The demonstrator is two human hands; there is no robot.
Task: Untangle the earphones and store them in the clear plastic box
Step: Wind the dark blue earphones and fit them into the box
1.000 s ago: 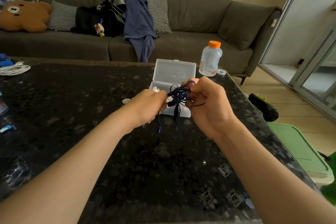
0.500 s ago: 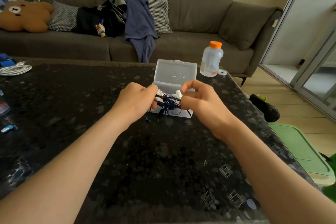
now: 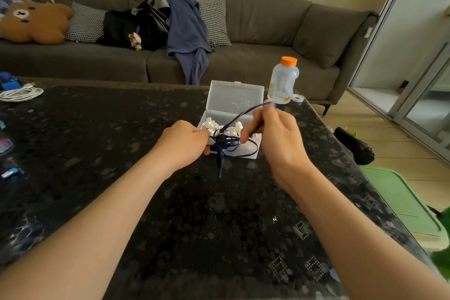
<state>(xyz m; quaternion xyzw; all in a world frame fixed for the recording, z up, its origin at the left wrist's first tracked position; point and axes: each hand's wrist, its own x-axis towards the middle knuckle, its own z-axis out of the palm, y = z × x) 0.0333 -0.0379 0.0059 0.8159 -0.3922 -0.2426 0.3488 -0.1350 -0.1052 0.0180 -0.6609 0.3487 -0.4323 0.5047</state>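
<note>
Fingers of the left hand (image 3: 185, 145) curl inward round the knotted end of the dark blue earphones (image 3: 225, 143), but their tips are hidden behind the back of the hand, so the exact hold cannot be made out. On the right hand (image 3: 277, 139), the fingers close on a single strand, which runs taut from the knot up past the knuckles. This hand is blurred, and where the strand ends is hard to tell. The tangle hangs between the two hands, just in front of the clear plastic box (image 3: 235, 96), whose lid stands open. It covers part of the box's front wall. Two loose ends dangle from the knot toward the dark table (image 3: 97, 141). White earphones (image 3: 210, 124) lie inside the box, partly hidden by the blue loops.
</note>
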